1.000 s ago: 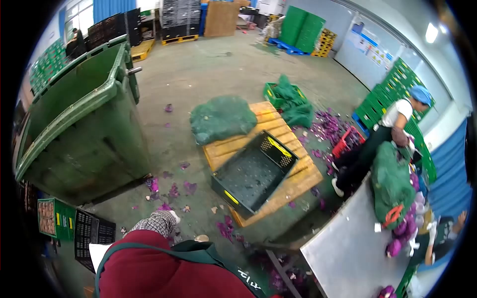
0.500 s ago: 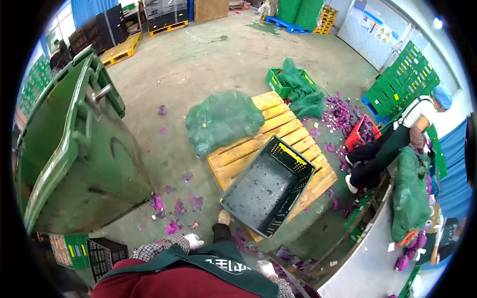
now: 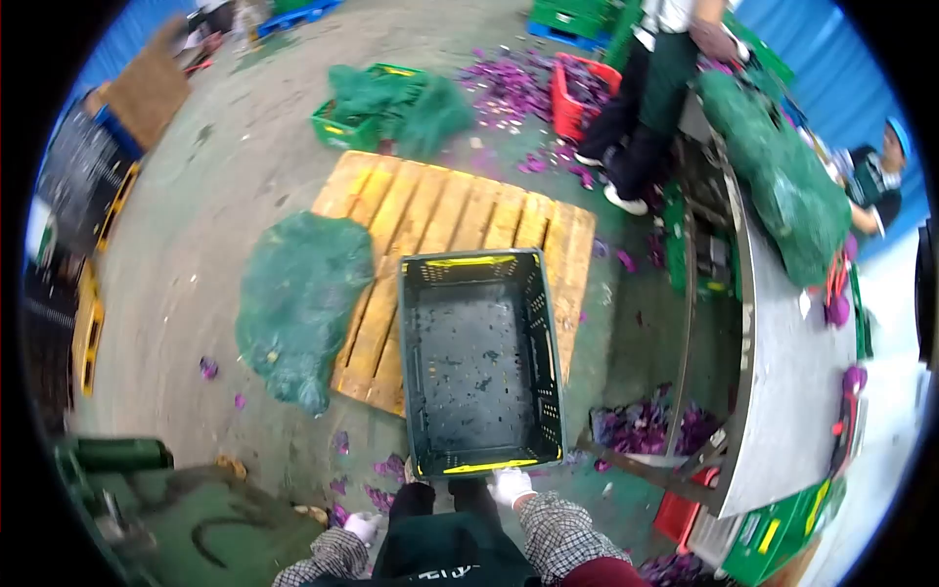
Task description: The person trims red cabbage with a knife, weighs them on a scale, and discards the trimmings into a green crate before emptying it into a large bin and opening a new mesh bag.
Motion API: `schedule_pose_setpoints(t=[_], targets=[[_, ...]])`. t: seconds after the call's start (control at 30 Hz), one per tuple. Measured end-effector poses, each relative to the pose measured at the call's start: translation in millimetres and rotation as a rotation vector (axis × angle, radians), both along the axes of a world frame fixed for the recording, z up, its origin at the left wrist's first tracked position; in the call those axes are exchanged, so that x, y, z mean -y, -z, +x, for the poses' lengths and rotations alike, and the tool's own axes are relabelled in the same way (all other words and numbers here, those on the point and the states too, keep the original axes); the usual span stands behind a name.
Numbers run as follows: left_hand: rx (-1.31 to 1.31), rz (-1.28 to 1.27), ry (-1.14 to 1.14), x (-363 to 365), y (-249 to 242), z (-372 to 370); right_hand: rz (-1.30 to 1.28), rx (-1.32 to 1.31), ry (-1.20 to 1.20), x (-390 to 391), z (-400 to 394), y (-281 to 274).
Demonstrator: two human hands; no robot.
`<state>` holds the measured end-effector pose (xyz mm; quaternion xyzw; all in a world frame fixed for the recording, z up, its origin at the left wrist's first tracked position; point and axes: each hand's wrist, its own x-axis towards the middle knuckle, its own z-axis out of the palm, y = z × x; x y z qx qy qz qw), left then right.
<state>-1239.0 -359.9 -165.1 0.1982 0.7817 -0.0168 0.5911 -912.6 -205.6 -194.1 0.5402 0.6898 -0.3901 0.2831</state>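
In front of me a black plastic crate with yellow strips on its end rims rests on a wooden pallet. Only dark scraps and wet specks lie on its floor. My right hand, in a white glove, is at the near rim close to the right corner, fingers closed on the edge. My left hand, also gloved, hangs low beside my apron, apart from the crate; its fingers are too blurred to read. To the left, a full green mesh sack lies partly over the pallet's edge.
A steel table on the right bears another green mesh sack; co-workers stand near it. Beyond the pallet are a green crate with netting, a red basket and purple leaf scraps. A green bin stands lower left.
My view has turned to the right and I am closer to the crate. My right hand has come up to its near rim. The crate and sack remain on the pallet.
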Motion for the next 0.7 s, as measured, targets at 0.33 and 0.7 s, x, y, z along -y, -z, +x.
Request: schedule_pose_setpoints(t=[0.33,0.7], targets=[[0.220,0.022,0.019,-6.9,79.0,-12.0,0.005,0.163,-0.088,17.3,-17.2,112.5],[-0.011,0.133,-0.026,-0.1,48.4,-32.2,0.225,-0.261,-0.192,-100.8,-85.1,-59.5]])
